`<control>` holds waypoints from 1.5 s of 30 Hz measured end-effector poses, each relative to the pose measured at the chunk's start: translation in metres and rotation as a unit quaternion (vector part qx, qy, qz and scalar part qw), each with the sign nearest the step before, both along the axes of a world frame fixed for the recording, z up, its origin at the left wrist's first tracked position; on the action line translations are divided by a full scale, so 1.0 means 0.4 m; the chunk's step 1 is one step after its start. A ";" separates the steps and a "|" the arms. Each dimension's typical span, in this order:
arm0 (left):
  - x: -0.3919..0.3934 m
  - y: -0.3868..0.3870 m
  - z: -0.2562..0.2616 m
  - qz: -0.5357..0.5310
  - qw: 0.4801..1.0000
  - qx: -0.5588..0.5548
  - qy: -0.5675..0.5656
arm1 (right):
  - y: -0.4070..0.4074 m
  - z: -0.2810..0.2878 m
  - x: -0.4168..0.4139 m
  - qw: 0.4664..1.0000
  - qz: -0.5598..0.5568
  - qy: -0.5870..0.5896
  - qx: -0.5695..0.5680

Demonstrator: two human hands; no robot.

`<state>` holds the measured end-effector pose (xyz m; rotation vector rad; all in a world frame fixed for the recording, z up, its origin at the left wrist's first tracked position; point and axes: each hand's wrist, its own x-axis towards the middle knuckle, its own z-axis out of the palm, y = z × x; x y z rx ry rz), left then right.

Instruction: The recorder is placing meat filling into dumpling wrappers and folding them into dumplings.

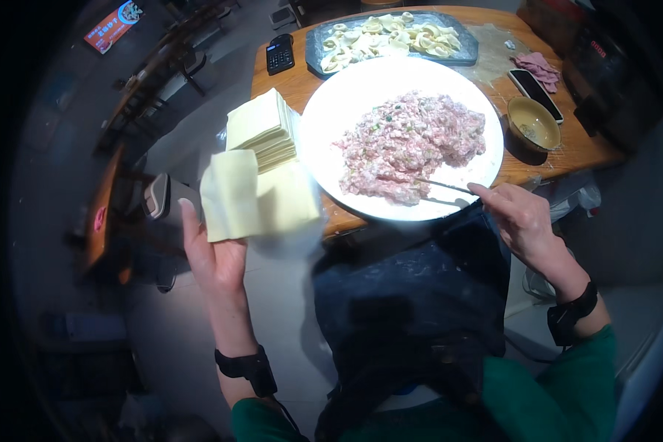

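On my left hand [218, 257] rests a square dough wrapper [231, 193], its thumb raised at the wrapper's left side. Beside it, stacks of pale yellow wrappers [259, 124] sit on plastic at the table's left edge. My right hand [516, 215] grips a thin stick-like utensil [445, 185], whose tip touches the lower edge of the minced meat filling [409, 143]. That pink filling, flecked with green, is heaped on a large round white plate [323, 127]. Behind the plate, a dark tray [316, 47] carries many folded dumplings [392, 36].
A yellow-brown bowl [535, 124], a smartphone [536, 94] and a pink cloth [537, 69] lie right of the plate on the wooden table [353, 221]. A black keypad device [280, 54] stands at the back left. A bin [171, 199] is on the floor beyond my left hand.
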<state>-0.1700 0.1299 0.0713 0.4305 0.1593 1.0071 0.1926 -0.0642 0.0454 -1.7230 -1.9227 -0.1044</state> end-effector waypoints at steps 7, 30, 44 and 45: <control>0.138 -0.163 -0.088 0.029 0.985 -0.114 0.125 | 0.018 -0.037 -0.068 0.997 0.024 0.066 -0.013; 0.092 0.022 -0.024 0.213 0.379 0.543 0.718 | 0.088 -0.053 -0.177 0.972 0.100 0.212 0.015; 0.053 0.071 -0.056 0.196 0.612 0.371 0.670 | 0.280 0.040 -0.312 0.854 0.043 0.478 -0.200; 0.051 0.068 -0.060 0.198 0.612 0.372 0.669 | 0.310 0.038 -0.342 0.841 0.070 0.504 -0.186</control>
